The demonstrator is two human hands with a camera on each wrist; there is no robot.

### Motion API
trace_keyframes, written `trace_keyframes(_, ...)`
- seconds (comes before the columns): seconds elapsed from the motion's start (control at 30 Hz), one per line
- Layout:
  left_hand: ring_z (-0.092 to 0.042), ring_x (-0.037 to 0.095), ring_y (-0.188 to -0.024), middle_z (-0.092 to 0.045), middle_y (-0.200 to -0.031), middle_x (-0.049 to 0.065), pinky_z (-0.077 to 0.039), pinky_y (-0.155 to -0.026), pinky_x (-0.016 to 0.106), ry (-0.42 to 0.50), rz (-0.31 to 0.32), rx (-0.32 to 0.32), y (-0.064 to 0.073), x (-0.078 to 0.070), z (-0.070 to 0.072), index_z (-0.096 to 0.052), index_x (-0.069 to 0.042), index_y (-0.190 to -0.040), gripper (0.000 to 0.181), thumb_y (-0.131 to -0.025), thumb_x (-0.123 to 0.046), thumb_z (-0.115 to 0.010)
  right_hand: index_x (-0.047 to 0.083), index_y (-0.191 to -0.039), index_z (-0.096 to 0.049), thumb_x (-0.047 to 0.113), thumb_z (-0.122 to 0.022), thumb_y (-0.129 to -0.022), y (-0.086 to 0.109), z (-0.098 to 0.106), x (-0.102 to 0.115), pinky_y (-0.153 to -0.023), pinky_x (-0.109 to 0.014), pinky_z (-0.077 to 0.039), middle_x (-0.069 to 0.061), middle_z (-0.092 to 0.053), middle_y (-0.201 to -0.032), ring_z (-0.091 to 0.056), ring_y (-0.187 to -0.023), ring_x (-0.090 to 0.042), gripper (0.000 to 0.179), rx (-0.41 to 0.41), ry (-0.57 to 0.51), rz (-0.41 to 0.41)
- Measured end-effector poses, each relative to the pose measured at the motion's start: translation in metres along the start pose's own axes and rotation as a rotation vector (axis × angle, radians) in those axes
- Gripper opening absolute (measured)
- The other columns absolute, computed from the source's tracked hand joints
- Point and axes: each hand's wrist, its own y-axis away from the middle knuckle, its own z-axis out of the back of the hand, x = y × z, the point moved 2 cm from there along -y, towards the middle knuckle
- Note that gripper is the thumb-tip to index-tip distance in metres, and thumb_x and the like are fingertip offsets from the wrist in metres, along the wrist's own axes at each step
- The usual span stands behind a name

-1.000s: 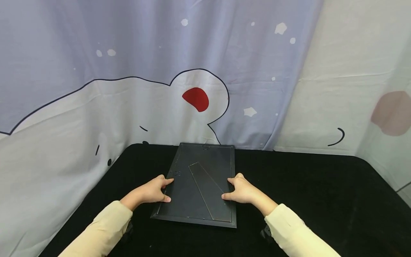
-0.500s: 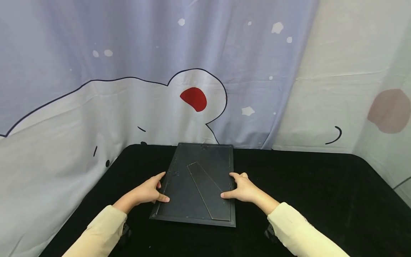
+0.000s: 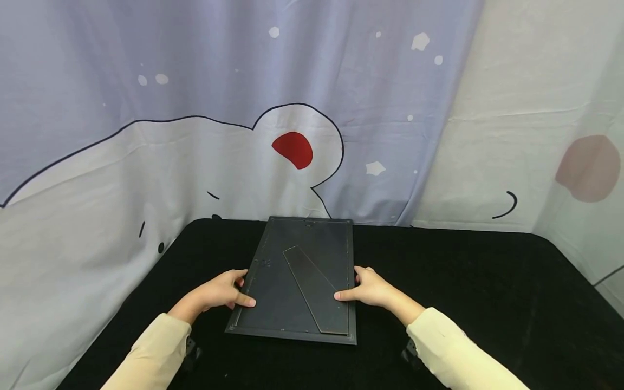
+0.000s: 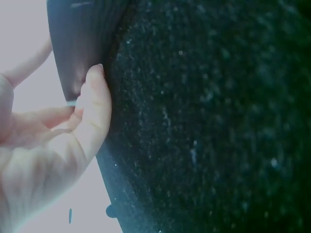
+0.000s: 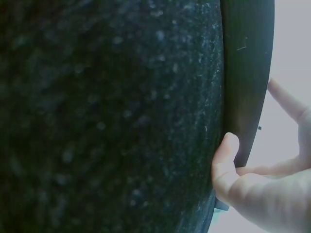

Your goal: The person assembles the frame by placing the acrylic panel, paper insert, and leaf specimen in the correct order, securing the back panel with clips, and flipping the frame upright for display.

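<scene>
A black picture frame (image 3: 268, 287) lies face down on the black-covered table, its slanted stand leg (image 3: 314, 295) folded flat against the back. My left hand (image 3: 219, 291) grips the left edge, thumb on the backing and the other fingers down at the side. On the opposite edge my right hand (image 3: 371, 288) holds on the same way, its thumb reaching the lower part of the stand leg. The left wrist view shows fingertips (image 4: 97, 80) at the frame's side wall, low by the cloth. Fingertips (image 5: 228, 145) also meet the side wall in the right wrist view. The frame's front is hidden.
The black cloth of the table (image 3: 463, 292) spreads around the frame. A curtain (image 3: 234, 168) with a cartoon print hangs right behind the table's back edge. A thin dark cable (image 3: 608, 276) shows at the far right.
Both hands' fingers have moved from the top of the frame outward and down around its side edges, thumbs staying on the backing. The frame lies as before; the view has shifted slightly.
</scene>
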Motion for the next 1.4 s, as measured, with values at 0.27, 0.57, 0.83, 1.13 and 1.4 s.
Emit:
trace_keyframes(0.27,-0.062,0.023,-0.075,-0.053,-0.100,0.015,-0.053,-0.064,0.038,0.007,-0.064,0.022,-0.005,0.004,0.000,-0.049,0.008,-0.131,0.065,-0.076,-0.011,-0.080,-0.008,-0.117,-0.059,0.021,-0.082,-0.075,-0.002,0.001,0.000,-0.070,-0.030,-0.049,-0.007,-0.067,-0.088,-0.059,-0.075,-0.014,0.056,0.018,-0.063,0.119)
trace_keyframes(0.57,-0.047,0.023,-0.076,-0.043,-0.108,0.014,-0.044,-0.064,0.034,-0.027,0.006,-0.082,-0.006,0.004,-0.005,-0.046,0.005,-0.136,0.077,-0.072,-0.015,-0.084,-0.003,-0.119,-0.062,0.025,-0.087,-0.069,0.002,0.001,-0.004,-0.080,-0.039,-0.047,-0.018,-0.049,-0.115,-0.049,-0.097,-0.026,0.063,-0.079,-0.032,0.004)
trace_keyframes(0.83,-0.046,0.020,-0.069,-0.042,-0.107,0.014,-0.042,-0.060,0.032,-0.008,-0.036,-0.072,-0.003,-0.001,-0.012,-0.043,0.008,-0.137,0.078,-0.073,-0.013,-0.084,-0.005,-0.124,-0.059,0.024,-0.088,-0.068,0.011,0.007,-0.008,-0.081,-0.039,-0.046,-0.017,-0.048,-0.114,-0.047,-0.097,-0.026,0.070,-0.073,-0.046,-0.018)
trace_keyframes(1.13,-0.044,0.019,-0.067,-0.042,-0.105,0.014,-0.041,-0.056,0.028,-0.016,-0.119,-0.029,0.000,-0.012,-0.030,-0.042,0.011,-0.136,0.079,-0.075,-0.016,-0.083,-0.007,-0.126,-0.057,0.026,-0.089,-0.065,0.028,0.019,-0.019,-0.075,-0.035,-0.045,-0.015,-0.050,-0.107,-0.050,-0.090,-0.024,0.076,-0.081,-0.009,-0.025)
trace_keyframes(1.4,-0.045,0.019,-0.069,-0.043,-0.104,0.013,-0.041,-0.058,0.026,-0.020,-0.148,-0.034,0.003,-0.025,-0.054,-0.043,0.012,-0.136,0.080,-0.073,-0.016,-0.085,-0.016,-0.132,-0.046,0.027,-0.089,-0.066,0.052,0.033,-0.029,-0.078,-0.037,-0.048,-0.019,-0.051,-0.112,-0.055,-0.088,-0.022,0.090,-0.072,0.005,-0.024)
